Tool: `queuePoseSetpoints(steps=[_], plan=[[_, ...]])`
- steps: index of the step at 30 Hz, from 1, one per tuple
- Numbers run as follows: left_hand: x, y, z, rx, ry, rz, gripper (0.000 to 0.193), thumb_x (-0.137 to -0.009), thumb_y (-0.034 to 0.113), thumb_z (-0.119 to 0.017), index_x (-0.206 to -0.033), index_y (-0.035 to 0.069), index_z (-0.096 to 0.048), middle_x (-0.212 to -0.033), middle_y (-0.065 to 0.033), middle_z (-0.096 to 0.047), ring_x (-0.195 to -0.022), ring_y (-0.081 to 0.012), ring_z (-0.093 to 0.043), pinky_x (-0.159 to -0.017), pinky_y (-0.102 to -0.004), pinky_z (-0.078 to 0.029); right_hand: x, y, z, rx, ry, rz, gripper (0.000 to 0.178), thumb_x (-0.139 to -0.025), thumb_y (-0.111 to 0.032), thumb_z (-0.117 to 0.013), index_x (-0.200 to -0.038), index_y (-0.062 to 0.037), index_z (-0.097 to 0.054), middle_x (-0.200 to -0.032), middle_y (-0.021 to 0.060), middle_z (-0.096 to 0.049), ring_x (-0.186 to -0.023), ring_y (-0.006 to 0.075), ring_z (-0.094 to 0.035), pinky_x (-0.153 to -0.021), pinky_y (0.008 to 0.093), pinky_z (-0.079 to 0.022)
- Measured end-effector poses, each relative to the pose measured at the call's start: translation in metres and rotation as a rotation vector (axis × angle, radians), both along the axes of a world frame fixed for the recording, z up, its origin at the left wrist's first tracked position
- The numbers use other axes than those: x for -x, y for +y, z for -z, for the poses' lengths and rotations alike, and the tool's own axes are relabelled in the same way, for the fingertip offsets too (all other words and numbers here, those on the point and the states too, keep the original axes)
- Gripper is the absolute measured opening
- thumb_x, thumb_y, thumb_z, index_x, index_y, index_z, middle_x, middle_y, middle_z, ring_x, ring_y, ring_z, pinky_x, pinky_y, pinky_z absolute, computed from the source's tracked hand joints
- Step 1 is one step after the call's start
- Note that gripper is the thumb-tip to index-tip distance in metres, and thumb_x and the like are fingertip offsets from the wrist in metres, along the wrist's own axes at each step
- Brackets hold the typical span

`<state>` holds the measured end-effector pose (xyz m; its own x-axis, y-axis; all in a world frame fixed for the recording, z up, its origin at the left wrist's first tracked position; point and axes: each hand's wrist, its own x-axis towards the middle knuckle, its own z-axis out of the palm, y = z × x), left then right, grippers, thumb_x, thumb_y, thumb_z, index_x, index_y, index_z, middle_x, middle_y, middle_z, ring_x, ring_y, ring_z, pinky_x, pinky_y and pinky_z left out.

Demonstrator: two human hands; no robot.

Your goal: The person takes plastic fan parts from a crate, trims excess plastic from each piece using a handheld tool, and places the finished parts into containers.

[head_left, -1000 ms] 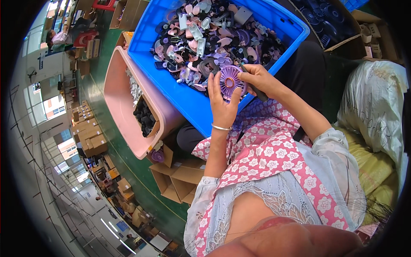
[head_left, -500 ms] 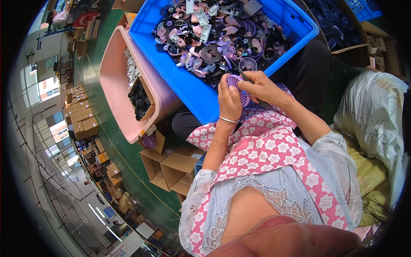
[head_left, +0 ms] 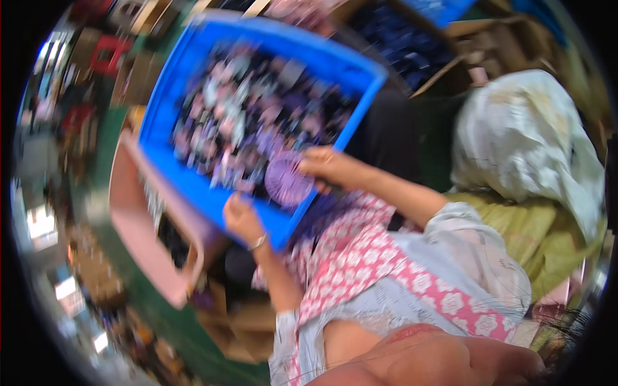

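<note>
A round purple fan grille (head_left: pixel 288 183) with radial spokes is in my right hand (head_left: pixel 331 168), held by its edge with fingers closed. It hangs over the near right corner of the blue crate (head_left: pixel 168 168). Part of a dark object, its kind unclear, shows under the right palm. My left hand (head_left: pixel 243 220), a bangle at its wrist, is apart from the grille, over the crate's near side. Its fingers look bent, but motion smears them. Mixed small plastic parts (head_left: pixel 225 122) in purple, pink, white and black fill much of the crate.
A pink tub (head_left: pixel 132 222) stands left of the crate, with a carton of dark parts inside. Cardboard boxes (head_left: pixel 248 325) sit below it. At the right are a white sack (head_left: pixel 515 128), a yellow-green sack (head_left: pixel 496 222) and a box of dark parts (head_left: pixel 402 48).
My left hand has let go of the grille and moved left, away from the right hand. The right hand now holds the grille alone. The whole view has shifted and blurred.
</note>
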<state>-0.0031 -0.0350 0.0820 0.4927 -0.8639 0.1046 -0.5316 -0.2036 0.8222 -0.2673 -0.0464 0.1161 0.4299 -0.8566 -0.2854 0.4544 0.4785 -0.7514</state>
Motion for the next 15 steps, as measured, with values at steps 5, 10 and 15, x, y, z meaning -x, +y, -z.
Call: queuePoseSetpoints(steps=[5, 10, 15], plan=[[0.0, -0.014, 0.003, -0.19, -0.111, 0.228, 0.031, -0.085, 0.014, -0.056, -0.11, -0.004, -0.055, -0.101, -0.0143, -0.059, -0.09, -0.022, -0.056, -0.08, -0.0331, -0.046, 0.044, -0.003, 0.005, 0.043, -0.1, 0.063, 0.02, -0.088, -0.027, -0.057, -0.085, -0.0076, -0.055, -0.058, 0.0005, -0.054, -0.044, 0.0071, -0.051, -0.038, 0.0211, -0.04], [0.006, -0.018, 0.014, -0.217, 0.012, 0.331, 0.04, -0.084, 0.022, -0.061, -0.115, -0.003, -0.054, -0.109, -0.0156, -0.058, -0.1, -0.0236, -0.055, -0.087, -0.033, -0.043, 0.058, -0.013, -0.012, -0.047, 0.138, 0.176, 0.02, -0.085, -0.028, -0.061, -0.083, -0.0088, -0.056, -0.064, 0.0002, -0.055, -0.05, 0.0065, -0.052, -0.041, 0.0211, -0.043], [0.068, -0.005, -0.033, -0.39, 1.132, 0.579, 0.04, -0.087, 0.005, -0.05, -0.125, -0.002, -0.04, -0.115, -0.0166, -0.053, -0.103, -0.0252, -0.057, -0.086, -0.0348, -0.049, 0.042, -0.007, -0.022, -0.068, 0.139, 0.082, 0.015, -0.088, -0.019, -0.055, -0.095, -0.0052, -0.054, -0.06, -0.001, -0.048, -0.044, 0.0062, -0.044, -0.038, 0.0201, -0.034]])
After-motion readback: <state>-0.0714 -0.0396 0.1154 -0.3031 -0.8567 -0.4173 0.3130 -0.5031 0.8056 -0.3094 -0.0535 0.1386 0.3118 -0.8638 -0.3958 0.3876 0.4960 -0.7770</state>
